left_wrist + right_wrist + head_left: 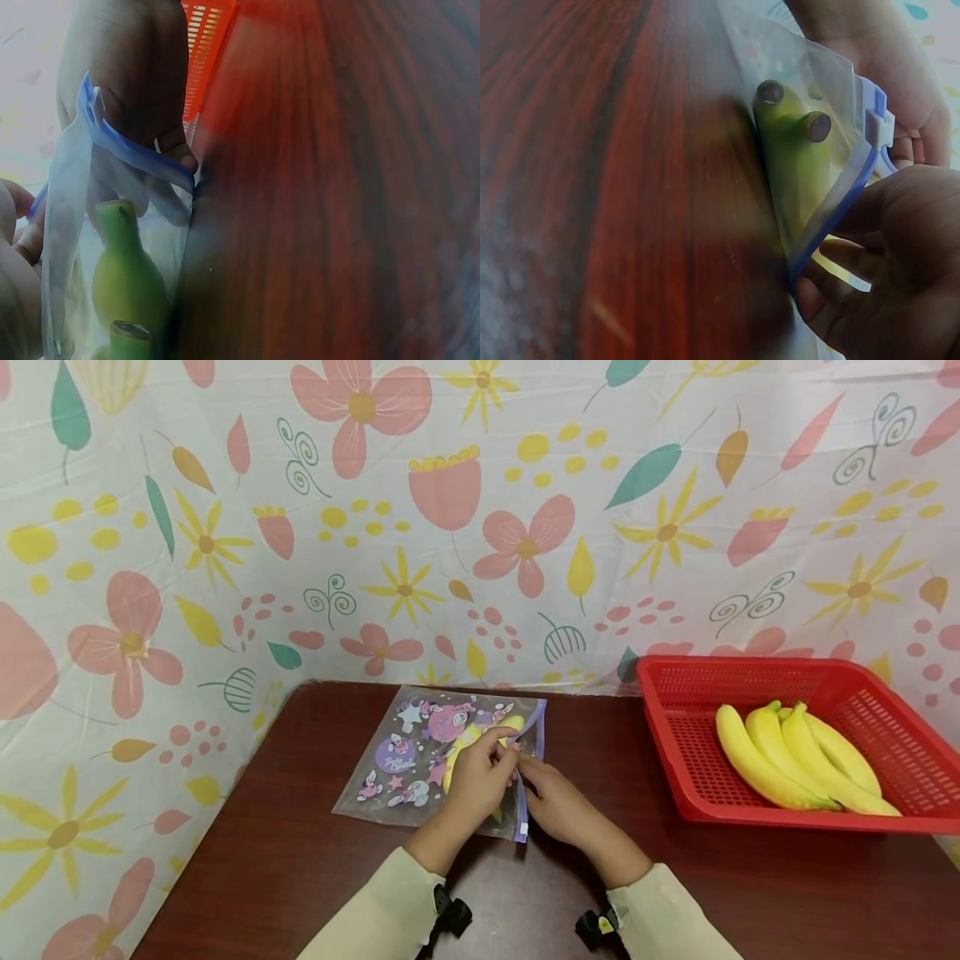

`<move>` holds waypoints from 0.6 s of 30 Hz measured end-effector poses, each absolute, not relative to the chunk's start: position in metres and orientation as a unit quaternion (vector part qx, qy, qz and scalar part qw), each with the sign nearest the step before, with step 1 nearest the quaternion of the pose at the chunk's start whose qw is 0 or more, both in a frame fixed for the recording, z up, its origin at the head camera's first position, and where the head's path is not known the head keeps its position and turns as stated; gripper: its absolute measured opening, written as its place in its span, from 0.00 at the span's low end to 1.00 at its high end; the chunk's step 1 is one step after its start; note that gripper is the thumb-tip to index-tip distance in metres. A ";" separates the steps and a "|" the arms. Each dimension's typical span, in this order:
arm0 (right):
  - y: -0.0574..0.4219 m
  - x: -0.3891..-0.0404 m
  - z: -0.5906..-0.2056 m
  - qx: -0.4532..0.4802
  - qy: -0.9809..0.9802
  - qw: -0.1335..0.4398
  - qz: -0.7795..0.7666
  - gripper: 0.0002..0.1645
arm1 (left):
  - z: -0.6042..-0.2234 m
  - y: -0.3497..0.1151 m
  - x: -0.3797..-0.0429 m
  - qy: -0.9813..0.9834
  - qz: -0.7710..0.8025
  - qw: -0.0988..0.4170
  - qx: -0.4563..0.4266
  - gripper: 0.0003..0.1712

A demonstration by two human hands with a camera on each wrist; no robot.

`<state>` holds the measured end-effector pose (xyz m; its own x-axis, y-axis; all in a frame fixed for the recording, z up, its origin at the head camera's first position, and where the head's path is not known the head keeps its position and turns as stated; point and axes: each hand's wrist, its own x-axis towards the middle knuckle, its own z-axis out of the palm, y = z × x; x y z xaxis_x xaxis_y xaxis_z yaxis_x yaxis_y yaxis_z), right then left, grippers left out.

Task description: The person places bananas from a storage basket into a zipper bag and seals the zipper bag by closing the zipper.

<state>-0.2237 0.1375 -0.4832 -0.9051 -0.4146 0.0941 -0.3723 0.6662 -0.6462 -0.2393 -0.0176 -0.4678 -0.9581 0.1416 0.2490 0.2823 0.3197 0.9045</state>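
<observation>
A clear zip bag with cartoon prints and a purple zip edge lies on the table, its mouth to the right and parted. Inside are bananas, their stem ends towards the mouth. My left hand reaches over the bag and pinches the upper side of its mouth. On the other side, my right hand grips the zip edge, fingers bent at the lower layer. A white slider sits at the near end of the zip. Some fingertips are hidden by the bag and the hands.
A red plastic basket stands at the right of the table, holding several bananas. The dark wooden table meets a flower-printed cloth at the back and left.
</observation>
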 end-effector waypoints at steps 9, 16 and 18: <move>0.137 -0.222 -0.481 -0.217 0.912 0.028 -0.347 0.29 | -0.468 -0.019 -0.241 -0.809 -0.569 0.064 -0.130 0.16; 0.139 -0.223 -0.477 -0.200 0.916 0.032 -0.346 0.28 | -0.467 -0.021 -0.240 -0.809 -0.570 0.061 -0.131 0.16; 0.140 -0.222 -0.474 -0.194 0.915 0.037 -0.351 0.27 | -0.467 -0.021 -0.240 -0.809 -0.569 0.061 -0.133 0.16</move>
